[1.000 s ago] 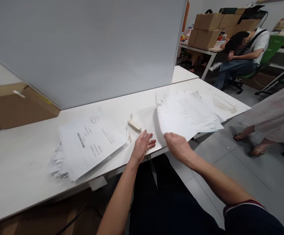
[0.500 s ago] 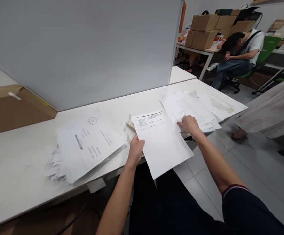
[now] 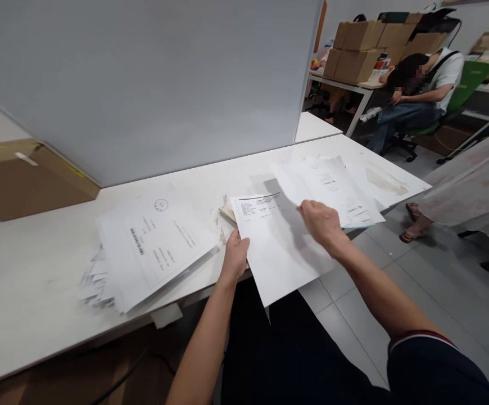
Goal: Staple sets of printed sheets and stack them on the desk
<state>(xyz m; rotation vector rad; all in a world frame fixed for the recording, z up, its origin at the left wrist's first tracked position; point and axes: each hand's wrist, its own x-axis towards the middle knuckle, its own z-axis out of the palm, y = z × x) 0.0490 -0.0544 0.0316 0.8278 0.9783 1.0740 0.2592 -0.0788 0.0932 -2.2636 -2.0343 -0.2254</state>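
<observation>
My left hand [image 3: 235, 254] grips the left edge of a printed sheet of paper [image 3: 276, 270], thumb on top, over the table's front edge; whether more sheets lie under it I cannot tell. My right hand [image 3: 321, 225] is closed on the near corner of another sheet of paper [image 3: 285, 181], which is lifted and tilted between the held sheet and the right-hand pile. That pile of papers [image 3: 333, 183] lies loosely spread on the table. To the left is a second stack of papers [image 3: 155, 253], its top page bearing a round stamp and a barcode-like block.
A tall grey-white panel [image 3: 164, 84] stands along the back of the white table [image 3: 25, 292]. At the left is a cardboard box [image 3: 34, 180]. Beyond, a person [image 3: 428, 90] sits on a green chair beside stacked boxes [image 3: 354, 53]. Another person's pale skirt [image 3: 476, 185] is at the right.
My right hand has come left from the right-hand pile, drawing a sheet up and over toward the held paper. Printed pages beneath now show. My left hand stays about where it was.
</observation>
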